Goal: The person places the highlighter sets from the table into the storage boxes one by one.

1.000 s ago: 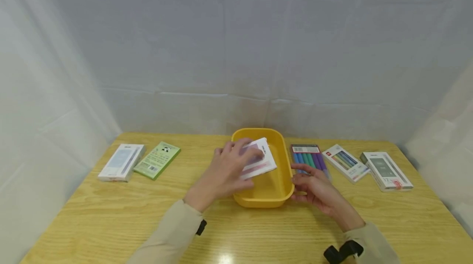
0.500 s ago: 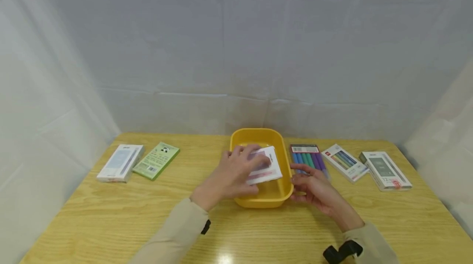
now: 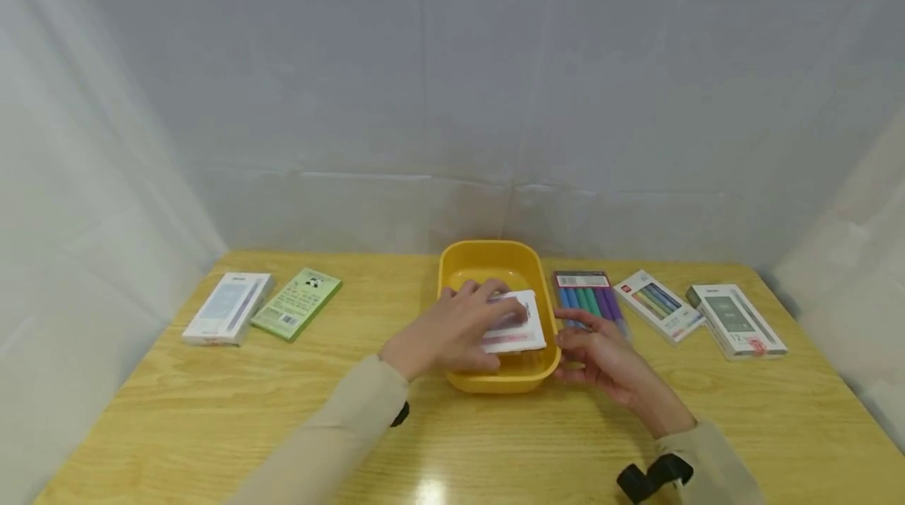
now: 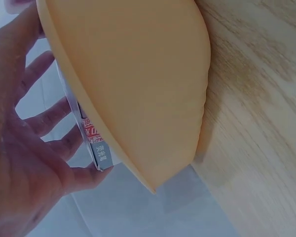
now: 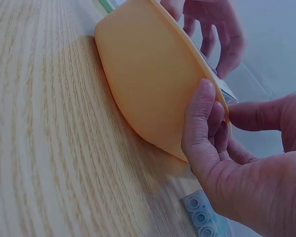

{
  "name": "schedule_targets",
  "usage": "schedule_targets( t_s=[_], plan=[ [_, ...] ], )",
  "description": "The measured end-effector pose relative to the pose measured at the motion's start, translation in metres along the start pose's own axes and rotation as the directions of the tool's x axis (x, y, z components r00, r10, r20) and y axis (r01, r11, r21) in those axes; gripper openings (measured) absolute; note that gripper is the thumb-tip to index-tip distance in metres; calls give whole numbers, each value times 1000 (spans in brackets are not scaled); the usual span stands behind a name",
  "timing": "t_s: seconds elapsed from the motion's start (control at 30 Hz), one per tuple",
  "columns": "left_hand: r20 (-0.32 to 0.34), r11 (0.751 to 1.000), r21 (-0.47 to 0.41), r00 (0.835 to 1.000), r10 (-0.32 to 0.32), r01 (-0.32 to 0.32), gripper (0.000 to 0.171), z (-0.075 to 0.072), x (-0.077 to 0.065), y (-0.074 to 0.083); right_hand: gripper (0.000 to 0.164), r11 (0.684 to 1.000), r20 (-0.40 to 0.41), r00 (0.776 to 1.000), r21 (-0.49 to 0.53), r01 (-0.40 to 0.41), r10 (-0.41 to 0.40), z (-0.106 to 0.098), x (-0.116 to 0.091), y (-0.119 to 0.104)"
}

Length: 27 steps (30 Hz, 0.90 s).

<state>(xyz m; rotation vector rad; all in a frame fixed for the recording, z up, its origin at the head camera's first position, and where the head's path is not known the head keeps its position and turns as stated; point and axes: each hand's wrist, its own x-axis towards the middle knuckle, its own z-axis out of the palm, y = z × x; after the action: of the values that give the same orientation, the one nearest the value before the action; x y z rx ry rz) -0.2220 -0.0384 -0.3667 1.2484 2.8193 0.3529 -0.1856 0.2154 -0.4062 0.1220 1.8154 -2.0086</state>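
My left hand (image 3: 463,326) reaches over the yellow plastic bin (image 3: 498,386), its fingers spread around a white highlighter box (image 3: 522,336) with a pink stripe, which it grips from above. In the left wrist view, the end of this box (image 4: 99,150), with a red mark and grey band, shows beside the bin's rim. My fingers cover part of its face. At the bin's right side, my right hand (image 3: 601,356) pinches the rim between thumb and fingers, seen closely in the right wrist view (image 5: 254,163).
To the left lie a white box (image 3: 228,309) and a green panda box (image 3: 297,305). Right of the bin are a clear pack of blue, green and purple markers (image 3: 588,297), a white pen box (image 3: 659,306) and a white-grey box (image 3: 737,320). A pale curtain (image 3: 467,96) hangs behind the wooden table.
My left hand has moved right and toward me with the highlighter box, which now sits lower against the bin's right side. The right hand has stayed at the rim.
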Motion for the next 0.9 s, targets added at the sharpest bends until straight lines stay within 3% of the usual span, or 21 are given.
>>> schedule_targets(
  t_s=[0.4, 0.9],
  plan=[
    [107, 999, -23, 994, -38, 41, 57, 3, 8, 4, 58, 1000, 16, 1000, 16, 5, -5, 0, -1, 0],
    [144, 997, -20, 987, -67, 70, 56, 13, 11, 1, 59, 1000, -4, 1000, 15, 8, -8, 0, 0, 1]
  ],
)
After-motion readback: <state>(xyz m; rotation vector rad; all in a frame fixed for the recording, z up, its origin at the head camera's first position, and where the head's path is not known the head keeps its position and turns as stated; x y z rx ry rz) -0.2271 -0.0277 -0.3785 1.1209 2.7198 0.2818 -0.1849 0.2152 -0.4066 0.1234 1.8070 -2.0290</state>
